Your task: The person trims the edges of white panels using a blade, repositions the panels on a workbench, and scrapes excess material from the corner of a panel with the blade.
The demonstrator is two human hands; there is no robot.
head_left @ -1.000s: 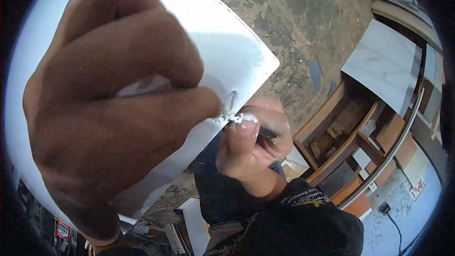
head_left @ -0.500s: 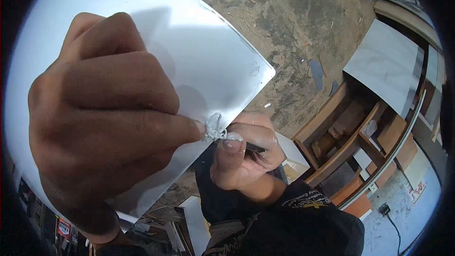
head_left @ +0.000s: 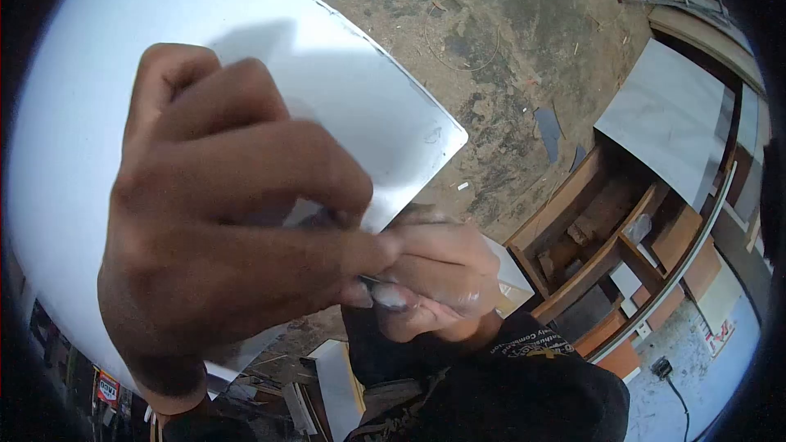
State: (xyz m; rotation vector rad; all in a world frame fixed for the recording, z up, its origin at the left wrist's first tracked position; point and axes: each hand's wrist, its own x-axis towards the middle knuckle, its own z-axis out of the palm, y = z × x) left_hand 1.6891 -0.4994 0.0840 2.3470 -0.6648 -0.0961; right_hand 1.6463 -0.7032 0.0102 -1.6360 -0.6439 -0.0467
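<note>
My left hand (head_left: pixel 237 205) is closed, its thumb and forefinger pinched together at the fingertips of my right hand (head_left: pixel 442 270). Whatever lies in that pinch is hidden. My right hand is closed too, with whitish residue on its thumb and fingers. Between the hands shows a sliver of a thin dark flat tool (head_left: pixel 372 280); its kind cannot be made out. Behind and beneath both hands spreads a large white panel (head_left: pixel 385 115) with a rounded corner and a dark line along its edge. A small smudge marks the panel near that corner.
A wooden cabinet frame (head_left: pixel 598 250) with open compartments lies at the right, a pale board (head_left: pixel 667 115) on its far end. Grey scraps (head_left: pixel 547 133) litter the stained concrete floor (head_left: pixel 491 57). Offcuts (head_left: pixel 336 376) lie below, and a black plug (head_left: pixel 661 367) with its cable is at lower right.
My left hand has moved right and slightly down, onto my right fingertips. The crumpled whitish bits at its pinch are now covered. My right hand has turned a little and shifted slightly down.
</note>
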